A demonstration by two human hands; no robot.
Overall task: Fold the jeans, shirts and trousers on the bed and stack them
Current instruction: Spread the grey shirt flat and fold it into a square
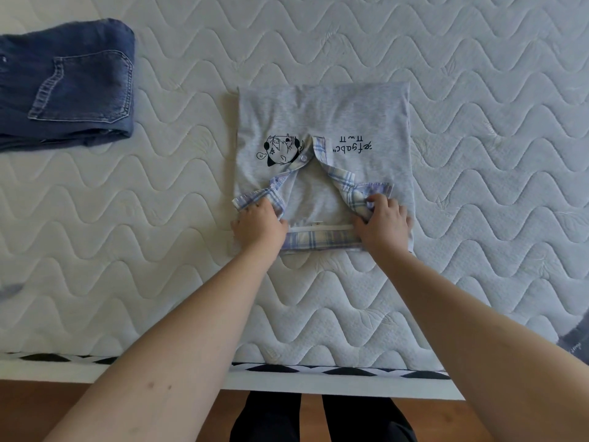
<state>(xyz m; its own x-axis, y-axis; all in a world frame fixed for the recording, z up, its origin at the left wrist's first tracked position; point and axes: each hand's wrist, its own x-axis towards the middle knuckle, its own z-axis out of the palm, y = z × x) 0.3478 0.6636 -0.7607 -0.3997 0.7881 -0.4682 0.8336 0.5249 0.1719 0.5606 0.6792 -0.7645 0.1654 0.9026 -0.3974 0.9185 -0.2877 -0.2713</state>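
Observation:
A folded grey shirt (322,116) with a plaid collar, a black cartoon print and black lettering lies in the middle of the quilted white mattress (318,43). My left hand (259,224) grips the left plaid collar flap near the shirt's near-left corner. At the near-right corner, my right hand (382,224) grips the right collar flap, fingers curled into the fabric. Folded blue jeans (67,84) lie at the far left, back pocket up, apart from the shirt.
The mattress's near edge (287,368) has a black-and-white diamond trim, with wooden floor below. A dark grey piece of cloth (577,342) pokes in at the right edge. A small bluish scrap (11,290) shows at the left edge.

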